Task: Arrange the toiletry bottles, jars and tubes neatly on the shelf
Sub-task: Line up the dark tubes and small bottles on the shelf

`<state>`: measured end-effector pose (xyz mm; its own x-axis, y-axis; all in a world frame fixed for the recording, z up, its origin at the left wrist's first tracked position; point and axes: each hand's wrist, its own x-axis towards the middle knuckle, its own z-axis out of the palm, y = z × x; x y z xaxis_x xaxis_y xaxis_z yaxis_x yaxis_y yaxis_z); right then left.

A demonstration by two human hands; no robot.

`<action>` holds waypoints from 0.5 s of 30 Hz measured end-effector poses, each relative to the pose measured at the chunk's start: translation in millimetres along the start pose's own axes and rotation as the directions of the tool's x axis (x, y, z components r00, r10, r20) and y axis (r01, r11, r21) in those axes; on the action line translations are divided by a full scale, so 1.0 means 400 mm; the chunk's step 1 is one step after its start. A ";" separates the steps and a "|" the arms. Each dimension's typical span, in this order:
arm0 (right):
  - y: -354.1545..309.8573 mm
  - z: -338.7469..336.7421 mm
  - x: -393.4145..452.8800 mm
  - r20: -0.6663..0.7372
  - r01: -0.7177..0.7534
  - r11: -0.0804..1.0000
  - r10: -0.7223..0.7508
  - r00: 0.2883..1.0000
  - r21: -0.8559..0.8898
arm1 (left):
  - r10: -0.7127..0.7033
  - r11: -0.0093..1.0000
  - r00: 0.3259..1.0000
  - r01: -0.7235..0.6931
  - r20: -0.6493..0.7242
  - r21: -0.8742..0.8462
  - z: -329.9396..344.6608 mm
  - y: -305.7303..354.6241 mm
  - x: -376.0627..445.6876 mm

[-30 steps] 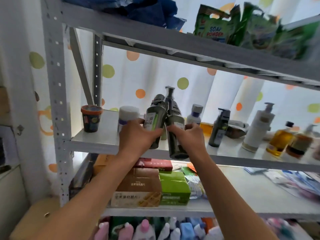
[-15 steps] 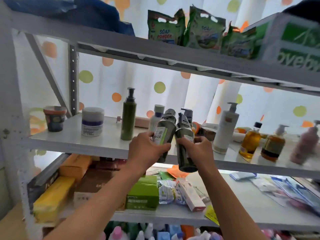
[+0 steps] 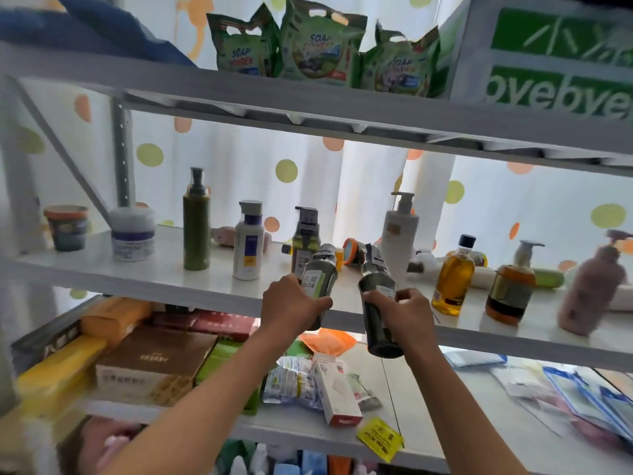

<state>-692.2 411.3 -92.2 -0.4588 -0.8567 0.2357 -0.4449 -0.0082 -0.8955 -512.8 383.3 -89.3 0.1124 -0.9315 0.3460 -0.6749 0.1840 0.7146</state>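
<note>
Hands: I hold a dark bottle in each; my left hand (image 3: 291,303) has its fingers curled round the labelled bottle (image 3: 318,282), my right hand (image 3: 404,313) wraps the plain dark bottle (image 3: 378,303) near its middle.
Bottle positions: both hang in front of the shelf (image 3: 205,289) edge, tilted away from each other at the tops, bases below my fingers and not yet over the board.
Just beyond my left fingers: an olive pump bottle (image 3: 306,238) stands upright, almost touching the labelled bottle's cap.
Just beyond my right fingers: a white pump bottle (image 3: 399,231) stands, with an orange-lidded jar (image 3: 352,250) lying on its side between the two.
Further left of my fingers: a white flip-cap bottle (image 3: 247,241), a tall green pump bottle (image 3: 196,221), a white jar (image 3: 133,233) and a small tub (image 3: 66,228), already spaced in a row.
Further right: amber bottles (image 3: 452,275) and a pink pump bottle (image 3: 589,286), upright, with tubes lying behind them.
Risk: I judge the gap ahead tight; pushing forward could knock the olive pump bottle over, or a base could catch the shelf lip.
Second risk: the right bottle is held low and tilted, so it may slip through my fingers.
</note>
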 end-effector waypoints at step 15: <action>0.026 -0.033 0.098 0.065 -0.027 0.993 0.035 0.997 -0.111 | 0.070 0.883 0.994 -0.100 0.081 0.459 0.138 0.041 0.147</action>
<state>-725.1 384.4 -87.1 -0.4228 -0.8883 0.1793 -0.5144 0.0724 -0.8545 -557.4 314.1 -90.5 0.0052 -0.9388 0.3445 -0.9418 0.1112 0.3171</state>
